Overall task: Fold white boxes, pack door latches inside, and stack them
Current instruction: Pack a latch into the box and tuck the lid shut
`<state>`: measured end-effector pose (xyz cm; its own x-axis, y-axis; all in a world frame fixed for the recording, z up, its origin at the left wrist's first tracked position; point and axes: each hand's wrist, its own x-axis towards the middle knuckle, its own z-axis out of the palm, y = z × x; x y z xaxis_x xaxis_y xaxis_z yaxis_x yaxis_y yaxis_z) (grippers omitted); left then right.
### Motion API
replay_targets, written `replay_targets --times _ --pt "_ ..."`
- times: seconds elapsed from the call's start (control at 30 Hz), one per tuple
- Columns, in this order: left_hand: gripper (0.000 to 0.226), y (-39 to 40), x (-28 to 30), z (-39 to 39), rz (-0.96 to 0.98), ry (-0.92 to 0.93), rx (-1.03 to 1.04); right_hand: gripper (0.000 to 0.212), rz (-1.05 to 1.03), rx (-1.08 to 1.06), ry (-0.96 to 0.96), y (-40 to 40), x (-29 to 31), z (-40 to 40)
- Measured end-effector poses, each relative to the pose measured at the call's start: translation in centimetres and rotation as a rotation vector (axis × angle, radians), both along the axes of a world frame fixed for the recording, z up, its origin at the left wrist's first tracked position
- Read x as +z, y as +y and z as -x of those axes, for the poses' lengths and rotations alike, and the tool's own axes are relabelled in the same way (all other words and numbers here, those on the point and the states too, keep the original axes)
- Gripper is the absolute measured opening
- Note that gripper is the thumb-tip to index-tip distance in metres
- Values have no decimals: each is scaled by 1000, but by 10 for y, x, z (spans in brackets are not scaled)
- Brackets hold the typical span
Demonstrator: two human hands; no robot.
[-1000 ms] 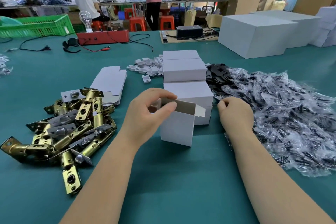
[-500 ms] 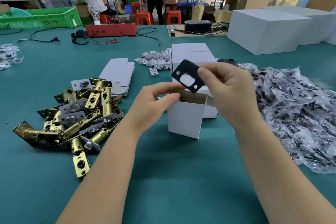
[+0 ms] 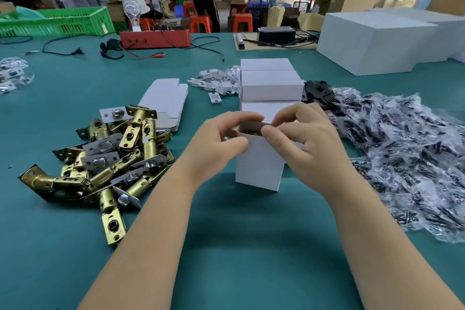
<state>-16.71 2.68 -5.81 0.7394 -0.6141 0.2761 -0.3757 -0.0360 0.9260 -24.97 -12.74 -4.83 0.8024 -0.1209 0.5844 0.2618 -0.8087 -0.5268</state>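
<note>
A small white box (image 3: 259, 166) stands upright on the green table, its top open and something dark inside. My left hand (image 3: 219, 142) grips the box's upper left edge. My right hand (image 3: 302, 143) pinches the rim at the upper right, fingers over the opening. Behind it lie closed white boxes (image 3: 271, 83) in a stack. A pile of brass door latches (image 3: 108, 158) lies to the left. Flat unfolded box blanks (image 3: 166, 100) rest behind the latches.
Black plates (image 3: 319, 90) and a heap of clear bagged parts (image 3: 402, 153) fill the right side. Small white inserts (image 3: 219, 80) lie beyond the blanks. A red device (image 3: 154, 39), cables, a green crate (image 3: 57, 22) and large white cartons (image 3: 372, 43) stand farther back. People work behind.
My right hand, which held a black plate above the box, has come down onto the box's open top; the plate is no longer visible in my fingers. The left hand stayed on the box.
</note>
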Motion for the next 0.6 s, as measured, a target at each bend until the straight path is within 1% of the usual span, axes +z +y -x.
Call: replay_targets --times 0.07,0.13,0.17,0.2,0.23,0.3,0.33,0.37,0.43,0.53,0.57,0.6 --pt "48 0 -1 0 -23 -14 32 26 -97 -14 -1 -4 3 0" --pt "48 1 -1 0 -43 -20 48 12 -179 -105 -1 -23 10 1" --pt "47 1 -1 1 -56 -35 52 11 -163 -176 72 -37 15 3" --pt "46 2 0 1 -64 -51 55 14 -100 -253 214 -53 19 7" --pt "44 2 0 1 -66 -60 60 20 0 -327 402 -68 21 12" --pt "36 2 2 1 -60 -51 64 40 207 -436 772 -89 18 22" --pt "28 2 2 1 -53 -38 58 47 267 -470 895 -94 14 25" --pt "22 2 3 1 -50 -28 48 48 296 -493 975 -95 9 25" --pt "17 4 5 1 -59 -26 12 44 337 -506 1022 -93 1 24" --pt "20 11 10 1 -96 -22 -59 22 329 -528 958 -92 -6 18" --pt "20 13 11 1 -98 -5 -96 22 319 -546 939 -94 -8 16" --pt "21 15 13 1 -97 14 -136 27 320 -565 934 -95 -10 15"
